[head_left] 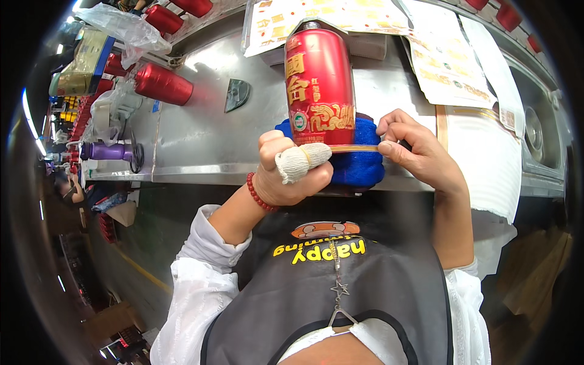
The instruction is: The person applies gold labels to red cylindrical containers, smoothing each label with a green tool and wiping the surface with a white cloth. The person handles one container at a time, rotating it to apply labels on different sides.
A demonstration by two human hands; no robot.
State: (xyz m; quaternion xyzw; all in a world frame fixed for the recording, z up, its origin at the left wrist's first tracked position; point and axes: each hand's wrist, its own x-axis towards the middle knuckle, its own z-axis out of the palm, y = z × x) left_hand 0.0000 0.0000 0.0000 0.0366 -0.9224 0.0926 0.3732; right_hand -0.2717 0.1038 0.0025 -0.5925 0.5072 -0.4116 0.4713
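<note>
A glossy red bottle (322, 73) with gold decoration lies with its neck pointing away from me, its base end resting on a blue cloth-like pad (365, 167). A narrow gold-and-red strip (359, 148) stretches crosswise at the bottle's base. My left hand (274, 179) is closed at the base's left side, a white knitted cover (303, 163) on one digit pressing the strip's left end. With thumb and fingertips, my right hand (420, 149) pinches the strip's other end, to the right of the pad. The fingers of my left hand partly hide the base.
Sheets of printed labels (450, 67) lie at the back and right of the metal table (207, 137). A dark flat piece (237, 95) rests left of the bottle. Farther left are another red bottle (163, 84), a purple flask (108, 151) and plastic bags (125, 30).
</note>
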